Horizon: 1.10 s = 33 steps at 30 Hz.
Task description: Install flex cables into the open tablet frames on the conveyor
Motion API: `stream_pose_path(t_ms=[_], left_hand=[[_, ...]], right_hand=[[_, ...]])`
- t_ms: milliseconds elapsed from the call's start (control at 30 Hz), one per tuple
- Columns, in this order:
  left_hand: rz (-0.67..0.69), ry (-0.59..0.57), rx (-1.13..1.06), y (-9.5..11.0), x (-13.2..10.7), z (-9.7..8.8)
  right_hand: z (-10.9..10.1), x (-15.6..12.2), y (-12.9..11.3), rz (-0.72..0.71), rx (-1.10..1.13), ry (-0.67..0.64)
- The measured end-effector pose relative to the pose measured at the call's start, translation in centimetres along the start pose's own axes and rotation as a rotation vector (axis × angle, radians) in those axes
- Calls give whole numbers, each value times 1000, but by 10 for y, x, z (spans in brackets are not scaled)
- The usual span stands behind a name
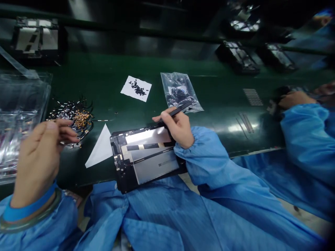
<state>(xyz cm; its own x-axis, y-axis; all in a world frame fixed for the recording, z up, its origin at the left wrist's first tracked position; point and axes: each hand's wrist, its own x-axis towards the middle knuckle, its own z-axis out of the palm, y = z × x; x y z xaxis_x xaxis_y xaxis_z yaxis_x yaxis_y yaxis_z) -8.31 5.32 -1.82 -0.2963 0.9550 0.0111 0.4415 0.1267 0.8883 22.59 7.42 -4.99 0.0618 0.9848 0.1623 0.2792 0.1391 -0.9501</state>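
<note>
Green bench (pixel 214 115): tablet (pixel 146 157), parts pile (pixel 75 118).

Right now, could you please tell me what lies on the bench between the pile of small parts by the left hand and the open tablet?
A white paper triangle lies between the parts pile and the tablet, as the head view shows.

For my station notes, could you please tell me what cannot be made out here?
Head view only:
- Tip of the black tool: hidden by the right hand.
- Anything pinched in the left hand: too small.
- Parts in the pile and plastic bag: too small, blurred.
- Clear trays: cut off left.
</note>
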Motion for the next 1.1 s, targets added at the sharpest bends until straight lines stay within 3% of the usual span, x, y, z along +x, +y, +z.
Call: stream_pose_path(t_ms=[67, 133, 200, 267, 333, 500, 600, 700, 833, 1000, 1100], left_hand=[[-82, -98, -155, 14, -12, 13], [-150, -280, -261, 23, -21, 26], [-152, -469, -314, 28, -29, 39], [-76, -576, -268, 30, -34, 50], [68, -570, -127, 31, -39, 57], [395, -406, 206, 32, -52, 65], [491, -366, 362, 30, -58, 68], [495, -377, 422, 28, -61, 70], [326, -440, 270, 31, -57, 64], [-209, -472, -437, 36, -51, 50], [-367, -511, -727, 38, -53, 49]], right_hand=[[-1, 1, -10, -42, 101, 9], [2, -1, -23, -101, 78, -52], [9, -5, -36, -233, -57, -167], [20, -11, -44, -441, -226, -266], [32, -15, -46, -612, -377, -305], [51, -22, -41, -793, -702, -321], [51, -26, -41, -948, -793, -214], [50, -29, -43, -1054, -795, -141], [43, -26, -44, -1019, -778, -144], [29, -21, -48, -713, -538, 21], [30, -23, -47, -723, -514, -104]])
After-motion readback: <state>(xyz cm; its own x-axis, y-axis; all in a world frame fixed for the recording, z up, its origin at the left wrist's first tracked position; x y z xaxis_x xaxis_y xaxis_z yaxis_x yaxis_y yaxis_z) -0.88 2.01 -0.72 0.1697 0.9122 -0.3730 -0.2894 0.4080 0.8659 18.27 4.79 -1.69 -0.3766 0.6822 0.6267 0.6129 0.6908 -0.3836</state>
